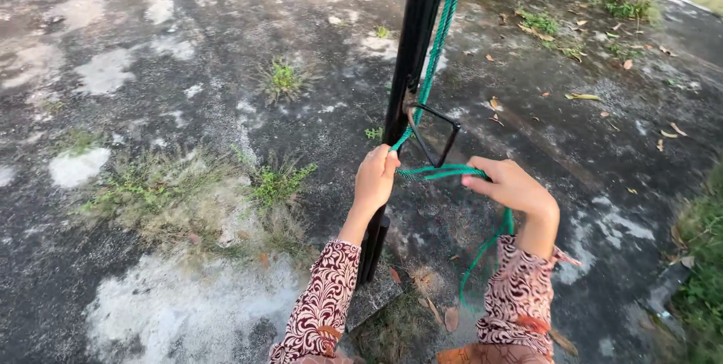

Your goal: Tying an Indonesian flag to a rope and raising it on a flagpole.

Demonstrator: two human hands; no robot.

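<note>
Left hand [375,177] and right hand [510,183] apart, both gripping the green rope [440,172], keeping it tight by the black pole [410,55].

Pole [410,55]: we are standing just behind it; rope [440,32] running down its right side through the bracket [435,134]; left hand [376,177] touching the pole, right hand [512,185] right of it.
</note>
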